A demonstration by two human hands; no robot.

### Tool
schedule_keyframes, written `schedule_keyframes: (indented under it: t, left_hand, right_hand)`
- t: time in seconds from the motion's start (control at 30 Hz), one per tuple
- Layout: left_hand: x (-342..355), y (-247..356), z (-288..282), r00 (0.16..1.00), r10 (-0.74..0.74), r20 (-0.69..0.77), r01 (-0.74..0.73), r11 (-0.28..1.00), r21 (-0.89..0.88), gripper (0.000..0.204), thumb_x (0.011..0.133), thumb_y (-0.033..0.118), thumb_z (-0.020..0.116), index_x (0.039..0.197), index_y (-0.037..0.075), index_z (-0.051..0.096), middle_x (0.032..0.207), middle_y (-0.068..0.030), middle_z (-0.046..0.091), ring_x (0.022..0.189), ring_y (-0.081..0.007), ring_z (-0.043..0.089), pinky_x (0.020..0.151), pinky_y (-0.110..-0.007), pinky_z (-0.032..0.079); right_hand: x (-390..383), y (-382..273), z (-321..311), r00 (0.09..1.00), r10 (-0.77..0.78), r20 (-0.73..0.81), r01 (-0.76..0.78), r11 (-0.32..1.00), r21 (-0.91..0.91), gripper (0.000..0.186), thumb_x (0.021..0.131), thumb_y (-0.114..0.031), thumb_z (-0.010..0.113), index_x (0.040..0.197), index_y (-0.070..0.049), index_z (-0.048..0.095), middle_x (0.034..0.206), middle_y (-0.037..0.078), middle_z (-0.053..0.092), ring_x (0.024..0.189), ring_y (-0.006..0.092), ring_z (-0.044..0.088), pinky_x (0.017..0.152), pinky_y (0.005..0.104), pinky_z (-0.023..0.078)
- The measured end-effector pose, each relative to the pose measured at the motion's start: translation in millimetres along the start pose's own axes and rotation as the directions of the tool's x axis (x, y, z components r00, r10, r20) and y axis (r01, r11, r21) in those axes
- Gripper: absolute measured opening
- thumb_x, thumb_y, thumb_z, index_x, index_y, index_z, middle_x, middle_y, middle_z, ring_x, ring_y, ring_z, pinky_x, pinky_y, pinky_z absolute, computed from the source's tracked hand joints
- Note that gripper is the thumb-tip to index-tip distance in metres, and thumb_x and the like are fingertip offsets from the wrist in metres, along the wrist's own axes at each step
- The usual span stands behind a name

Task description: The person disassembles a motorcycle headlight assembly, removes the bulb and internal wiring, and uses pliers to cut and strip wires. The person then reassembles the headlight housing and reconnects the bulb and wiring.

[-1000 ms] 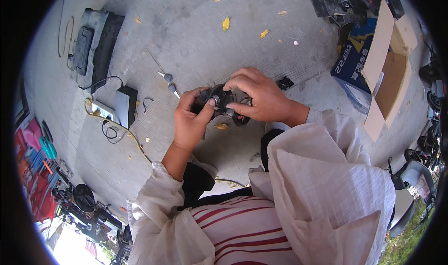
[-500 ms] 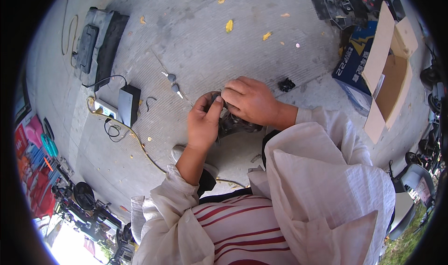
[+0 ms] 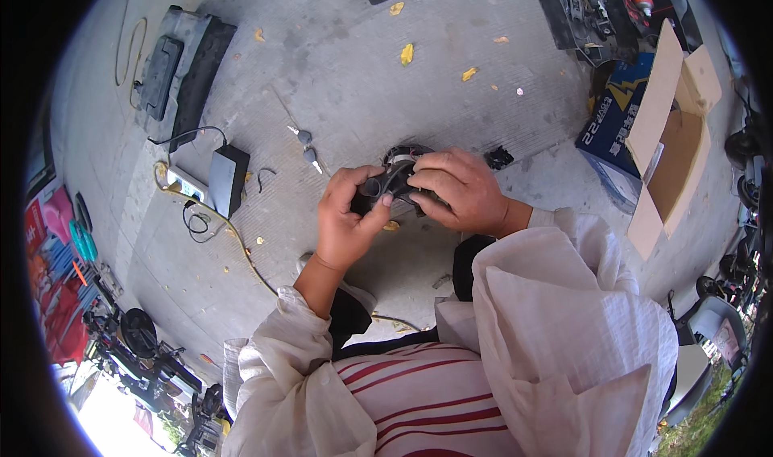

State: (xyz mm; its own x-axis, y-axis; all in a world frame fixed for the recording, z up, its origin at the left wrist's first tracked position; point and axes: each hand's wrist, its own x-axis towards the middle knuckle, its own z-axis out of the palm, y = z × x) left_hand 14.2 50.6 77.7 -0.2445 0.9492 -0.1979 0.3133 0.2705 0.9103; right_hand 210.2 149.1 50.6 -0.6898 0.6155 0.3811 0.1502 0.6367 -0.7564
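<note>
While the left hand [image 3: 346, 219] pinches one end of a black part [image 3: 395, 185], thumb against curled fingers, the right hand [image 3: 465, 190] closes thumb and fingers around its other side, over the concrete floor [image 3: 338, 70]. Keeping the left grip firm and the right touch light should best prevent slipping or twisting.

Open cardboard box [image 3: 609, 131], scattered yellow leaves [image 3: 407, 53]

The held part [image 3: 394, 183] looks like smooth plastic; the floor [image 3: 338, 78], rough concrete; the box flaps [image 3: 655, 90], matt cardboard.
</note>
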Motion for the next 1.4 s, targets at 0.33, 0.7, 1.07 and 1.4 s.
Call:
schedule_keyframes:
  t: [0.33, 0.7, 1.07, 1.4]
  left_hand:
    - [45, 30, -72, 0.865, 0.476, 0.157, -0.496, 0.77, 0.402, 0.043, 0.069, 0.011, 0.082, 0.11, 0.006, 0.069, 0.092, -0.0106, 0.064, 0.082, -0.0282, 0.062, 0.073, -0.037, 0.052]
    - [69, 130, -184, 0.895, 0.44, 0.069, -0.431, 0.817, 0.384, 0.038, 0.068, 0.008, 0.082, 0.104, 0.003, 0.069, 0.1, -0.0154, 0.065, 0.087, -0.031, 0.067, 0.076, -0.038, 0.056]
    - [36, 364, -263, 0.884, 0.466, 0.027, -0.455, 0.846, 0.277, 0.04, 0.065, 0.008, 0.082, 0.102, 0.001, 0.068, 0.102, -0.0171, 0.069, 0.089, -0.0309, 0.069, 0.079, -0.038, 0.057]
    - [-78, 641, -340, 0.949, 0.312, -0.056, -0.278, 0.904, 0.324, 0.036, 0.066, 0.006, 0.08, 0.1, -0.001, 0.069, 0.099, -0.0175, 0.07, 0.09, -0.0318, 0.068, 0.081, -0.038, 0.055]
  right_hand:
    - [51, -25, -70, 0.944, 0.327, -0.04, -0.308, 0.919, 0.247, 0.017, 0.085, -0.001, 0.068, 0.102, -0.003, 0.065, 0.093, 0.01, 0.063, 0.078, 0.0198, 0.061, 0.068, 0.032, 0.05]
    - [92, -187, -147, 0.536, 0.829, -0.161, -0.587, 0.503, 0.634, 0.014, 0.095, -0.003, 0.058, 0.108, 0.0, 0.056, 0.094, 0.002, 0.054, 0.079, 0.0068, 0.05, 0.072, 0.0251, 0.042]
    - [35, -196, -128, 0.582, 0.774, -0.251, -0.813, 0.551, -0.186, 0.017, 0.085, -0.014, 0.064, 0.1, -0.007, 0.06, 0.095, 0.014, 0.062, 0.089, 0.0388, 0.062, 0.076, 0.047, 0.052]
    - [-49, -385, -278, 0.081, 0.921, -0.382, -0.994, 0.103, 0.037, 0.02, 0.079, -0.023, 0.067, 0.085, -0.005, 0.073, 0.08, 0.018, 0.071, 0.075, 0.0348, 0.068, 0.074, 0.0452, 0.055]
